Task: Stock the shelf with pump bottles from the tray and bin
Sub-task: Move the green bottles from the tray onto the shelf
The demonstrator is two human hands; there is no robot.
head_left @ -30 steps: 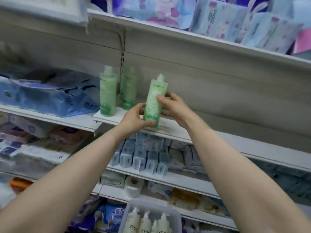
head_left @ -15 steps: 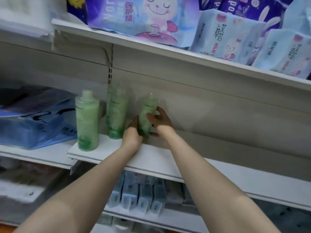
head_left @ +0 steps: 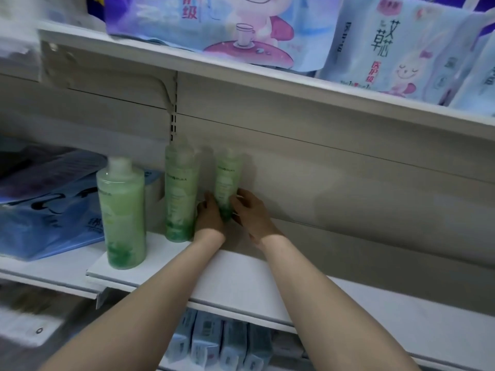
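Observation:
A slim green bottle point(head_left: 228, 180) stands upright at the back of the white shelf point(head_left: 241, 285), against the rear panel. My left hand point(head_left: 209, 218) holds its lower left side and my right hand point(head_left: 251, 212) holds its lower right side, fingers curled around it. Just to its left stands a taller green bottle point(head_left: 180, 191). A third green bottle point(head_left: 122, 212) with a pale cap stands nearer the shelf's front left corner. The tray and bin are out of view.
A blue plastic pack point(head_left: 48, 207) lies on the neighbouring shelf to the left. Printed packs point(head_left: 396, 46) fill the shelf above. Small blue boxes point(head_left: 219, 344) line the shelf below. The white shelf runs bare to the right of my hands.
I carried the slim bottle from in front of the shelf to its back, beside the taller bottle. The camera has moved closer and tilted up, so the tray below has left the view.

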